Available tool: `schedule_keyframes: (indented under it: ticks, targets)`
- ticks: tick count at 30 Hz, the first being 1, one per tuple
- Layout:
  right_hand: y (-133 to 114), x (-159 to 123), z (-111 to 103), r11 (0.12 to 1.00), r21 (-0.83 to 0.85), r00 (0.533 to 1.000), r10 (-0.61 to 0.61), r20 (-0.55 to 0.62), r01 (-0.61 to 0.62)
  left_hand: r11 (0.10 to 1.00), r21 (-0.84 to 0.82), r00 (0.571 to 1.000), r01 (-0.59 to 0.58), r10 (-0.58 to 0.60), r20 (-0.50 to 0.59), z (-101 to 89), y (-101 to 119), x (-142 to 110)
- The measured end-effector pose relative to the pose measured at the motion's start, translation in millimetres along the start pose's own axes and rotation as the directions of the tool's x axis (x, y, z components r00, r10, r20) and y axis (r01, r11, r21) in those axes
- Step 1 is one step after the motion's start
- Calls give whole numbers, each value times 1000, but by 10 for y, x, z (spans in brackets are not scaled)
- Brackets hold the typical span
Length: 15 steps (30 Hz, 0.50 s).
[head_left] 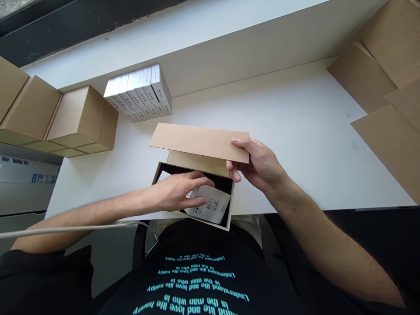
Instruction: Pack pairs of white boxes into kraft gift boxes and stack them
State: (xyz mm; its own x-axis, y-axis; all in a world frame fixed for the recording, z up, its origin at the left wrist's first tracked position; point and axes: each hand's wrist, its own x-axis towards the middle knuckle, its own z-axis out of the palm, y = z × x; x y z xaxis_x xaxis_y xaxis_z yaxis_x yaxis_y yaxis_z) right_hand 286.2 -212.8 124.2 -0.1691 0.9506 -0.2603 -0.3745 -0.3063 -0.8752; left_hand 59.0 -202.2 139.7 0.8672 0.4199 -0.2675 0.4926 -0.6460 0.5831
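Note:
An open tan cardboard box (231,205) with a black inside sits at the near edge of the white table (295,131). Its hinged lid (197,141) stands raised, and my right hand (257,164) pinches the lid's right end between thumb and fingers. My left hand (179,190) reaches into the box, fingers stretched flat over white printed packets (210,205) lying inside. Part of the packets is hidden under this hand.
A row of several white slim boxes (139,92) stands at the back left. Closed tan boxes (78,120) are stacked at the left edge. Flat cardboard pieces (383,87) lie at the right. A white cable (65,228) runs under my left arm.

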Motion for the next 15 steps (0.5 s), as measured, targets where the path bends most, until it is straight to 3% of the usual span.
schedule_keyframes:
  ticks: [3,6,10,15]
  targets:
    - [-10,-5,3,1000,10,1000,0,-4,0,998,55,999,42,-41,-27,149,-50,6]
    - [-13,-11,3,1000,15,1000,6,6,-6,982,187,999,-33,34,-6,254,-190,-61]
    - [3,-5,-1,1000,10,1000,17,15,-17,964,252,995,-84,68,72,217,-335,-161]
    - [4,30,28,1000,5,1000,18,14,-18,963,261,986,-72,28,167,173,-307,-64]
